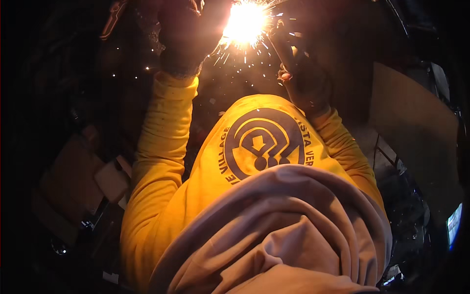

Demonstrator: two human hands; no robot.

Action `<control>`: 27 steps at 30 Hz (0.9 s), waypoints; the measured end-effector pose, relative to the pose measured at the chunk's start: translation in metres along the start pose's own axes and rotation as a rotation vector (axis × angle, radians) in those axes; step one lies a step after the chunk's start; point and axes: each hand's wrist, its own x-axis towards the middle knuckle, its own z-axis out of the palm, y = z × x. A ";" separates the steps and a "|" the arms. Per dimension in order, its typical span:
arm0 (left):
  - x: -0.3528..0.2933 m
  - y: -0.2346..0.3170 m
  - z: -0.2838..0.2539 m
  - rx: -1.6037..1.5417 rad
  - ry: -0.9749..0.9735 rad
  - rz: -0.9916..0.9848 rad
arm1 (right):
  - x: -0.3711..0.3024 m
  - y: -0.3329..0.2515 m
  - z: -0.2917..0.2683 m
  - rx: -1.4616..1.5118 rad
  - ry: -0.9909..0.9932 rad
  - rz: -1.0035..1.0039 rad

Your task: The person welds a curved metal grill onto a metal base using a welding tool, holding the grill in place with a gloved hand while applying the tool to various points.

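A blinding welding arc (247,23) burns at the top middle, throwing sparks outward and down. Close on its left is my left hand (182,43) in a dark glove; its fingers are lost in shadow and glare. My right hand (309,81), gloved too, lies below and to the right of the arc. From it a slim dark shape (281,45) slants up toward the light, and I cannot make out what it is. A small reddish spot (284,75) shows beside that hand. Glare hides whatever lies under the arc.
A broad brown panel (411,117) stands at the right. Lower left, a pale block (111,180) lies among dim clutter. An orange-edged object (113,19) is at the upper left. A bright bluish patch (454,226) glows at the right rim. Deep shadow covers much else.
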 end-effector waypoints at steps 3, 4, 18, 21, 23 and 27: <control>0.035 0.026 -0.029 0.075 -0.048 -0.270 | 0.003 -0.002 -0.002 -0.032 0.053 -0.124; -0.006 0.009 -0.015 0.097 -0.223 -0.309 | 0.007 -0.007 -0.006 -0.230 0.123 -0.301; 0.017 0.005 -0.011 -0.396 0.001 -0.304 | 0.003 -0.018 0.000 -0.014 0.078 0.018; 0.025 -0.001 -0.017 -0.418 -0.024 -0.228 | -0.001 -0.008 0.000 -0.048 0.047 0.081; 0.029 -0.003 -0.017 -0.404 -0.022 -0.173 | -0.002 -0.001 0.002 -0.034 0.036 0.092; 0.028 -0.001 -0.011 -0.371 0.067 -0.171 | -0.001 0.005 0.004 -0.035 0.037 0.082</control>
